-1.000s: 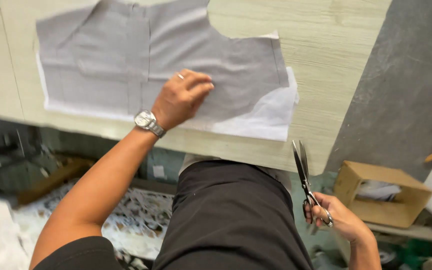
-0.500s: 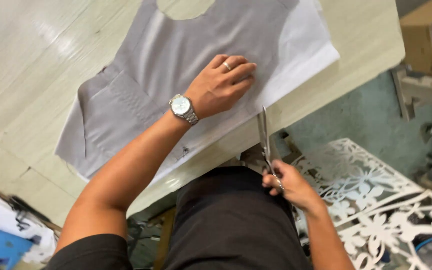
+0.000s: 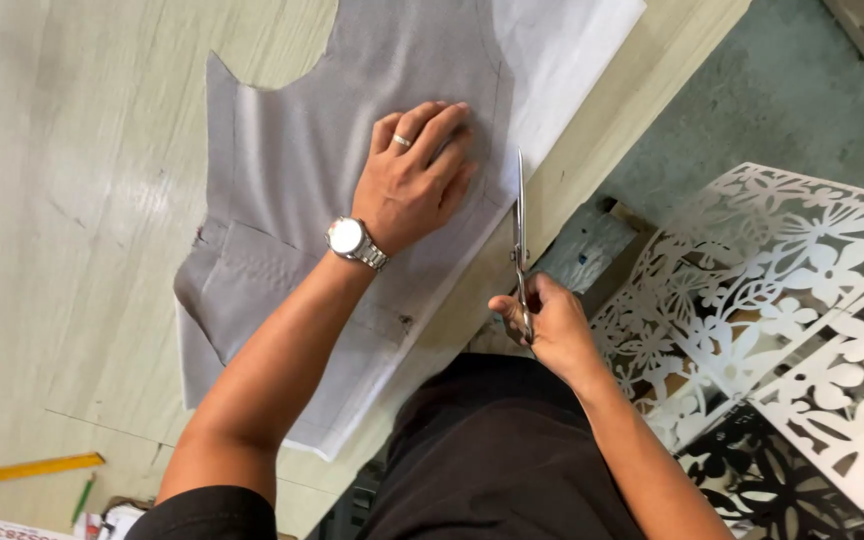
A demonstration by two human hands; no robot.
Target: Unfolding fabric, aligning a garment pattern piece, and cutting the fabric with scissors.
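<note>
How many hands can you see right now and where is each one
2. The left hand lies flat on the grey fabric piece on the wooden table. The right hand grips scissors at the table's edge. No other hands show.

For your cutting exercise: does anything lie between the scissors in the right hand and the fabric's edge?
Nothing visible does. The scissors in the right hand point along the fabric edge; the left hand presses the fabric beside them.

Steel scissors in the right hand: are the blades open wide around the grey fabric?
No: the steel scissors in the right hand are closed, pointing along the edge of the grey fabric piece.
</note>
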